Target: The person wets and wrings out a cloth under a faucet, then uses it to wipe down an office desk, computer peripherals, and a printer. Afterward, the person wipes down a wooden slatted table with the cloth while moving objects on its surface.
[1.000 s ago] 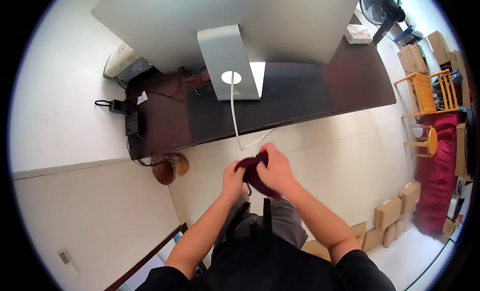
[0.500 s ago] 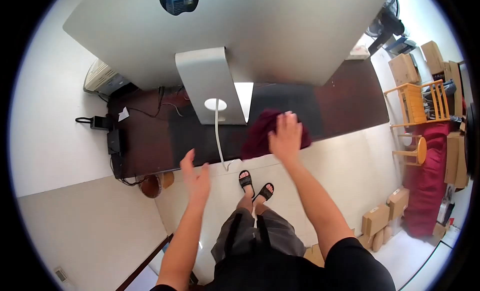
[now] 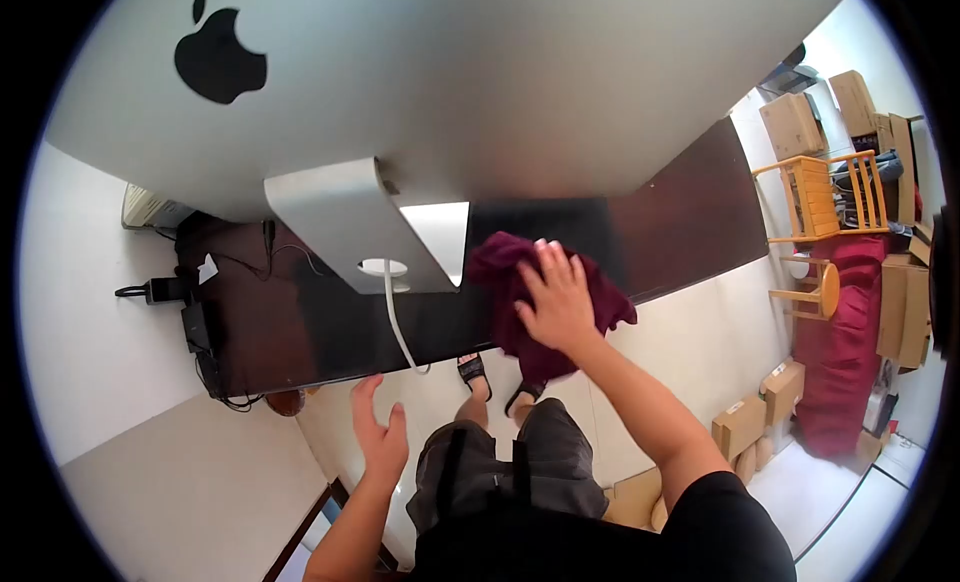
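Observation:
A dark maroon cloth [image 3: 508, 317] lies crumpled over the front edge of the dark desk [image 3: 690, 207], part of it hanging down. My right hand [image 3: 560, 304] rests flat on top of it, fingers spread, pressing rather than visibly gripping. To the left, my left hand [image 3: 380, 432] hovers in front of the desk edge, thumb and fingers apart, touching nothing. Facing me is the back of a large silver Apple desktop computer [image 3: 450, 92]. Its metal stand [image 3: 335, 222] is on the desk just left of the cloth, and a white cable [image 3: 393, 327] runs through the stand's hole.
Black adapters [image 3: 165, 291] and loose cords lie at the desk's left end. A wooden chair [image 3: 810, 197], a stool [image 3: 828, 288], a maroon-covered long piece [image 3: 840, 352] and cardboard boxes [image 3: 740, 422] stand to the right.
My view has shifted, so the computer looks nearer and farther left. The cloth looks more spread out and hangs further over the edge. My right hand stays on it.

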Motion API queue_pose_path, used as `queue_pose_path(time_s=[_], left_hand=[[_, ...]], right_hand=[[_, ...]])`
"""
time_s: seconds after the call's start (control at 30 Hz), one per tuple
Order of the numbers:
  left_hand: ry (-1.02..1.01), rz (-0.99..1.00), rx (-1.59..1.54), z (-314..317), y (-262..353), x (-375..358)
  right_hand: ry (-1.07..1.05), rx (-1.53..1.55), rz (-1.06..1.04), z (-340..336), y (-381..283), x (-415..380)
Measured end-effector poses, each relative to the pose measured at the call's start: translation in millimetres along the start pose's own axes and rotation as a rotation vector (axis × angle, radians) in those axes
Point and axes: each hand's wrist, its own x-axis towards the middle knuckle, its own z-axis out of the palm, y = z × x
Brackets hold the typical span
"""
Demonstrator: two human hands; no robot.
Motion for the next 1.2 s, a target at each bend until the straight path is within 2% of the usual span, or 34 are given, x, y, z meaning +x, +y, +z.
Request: queue_pose_path(time_s=[0.03,0.1,0.17,0.2,0.23,0.3,0.33,0.37,0.4,0.47,0.57,0.63,0.67,0.83,0.87,0.9,0.97,1.1,1.17,1.2], left_hand=[[0.005,0.03,0.062,-9,1,-6],[-0.013,0.087,0.099,-15,5,-12],[0.035,0.011,0.083,-15,10,-20],[0.022,0.025,0.088,-11,16,-25],[0.05,-0.009,0.076,-5,25,-30],[0.074,-0.019,0.075,8,37,-35],[0.053,-0.008,0.085,22,40,-36],[0.027,-0.008,0.103,37,49,-39],[0.005,0.019,0.156,53,65,-38],[-0.028,0.081,0.164,94,99,-35],[-0.058,0.197,0.188,161,166,-25],[-0.164,0.262,0.072,197,203,-24],[-0.174,0.25,0.055,215,220,-26],[-0.234,0.143,-0.048,283,255,-43],[-0.28,0.126,-0.059,290,260,-46],[-0.311,0.118,-0.082,301,263,-45],[-0.3,0.118,-0.097,304,277,-48],[-0.247,0.068,-0.076,289,272,-51],[-0.23,0.031,-0.088,276,260,-58],[-0.205,-0.003,-0.076,270,251,-61]], right_hand=[[0.043,-0.062,0.053,-6,13,11],[0.261,-0.123,0.238,-6,43,51],[0.16,-0.277,0.551,-10,83,99],[0.166,-0.274,0.569,7,108,109],[0.322,-0.387,0.49,40,137,117],[0.412,-0.239,0.389,10,107,114],[0.043,0.043,0.356,-13,88,117],[0.197,-0.091,0.106,6,75,101],[0.197,0.004,-0.076,15,65,88],[0.008,0.089,-0.051,-3,62,87],[0.247,0.18,-0.13,-1,83,93],[0.199,-0.058,-0.021,-22,127,99],[0.235,0.047,0.037,-39,164,101],[0.209,-0.187,0.335,-107,341,27],[0.066,-0.26,0.419,-128,361,11],[0.092,-0.278,0.469,-131,382,-2],[0.268,-0.252,0.417,-135,404,-20],[0.289,0.074,0.621,-121,459,-33],[0.238,0.047,0.76,-137,479,-38],[0.363,0.097,0.698,-144,478,-42]])
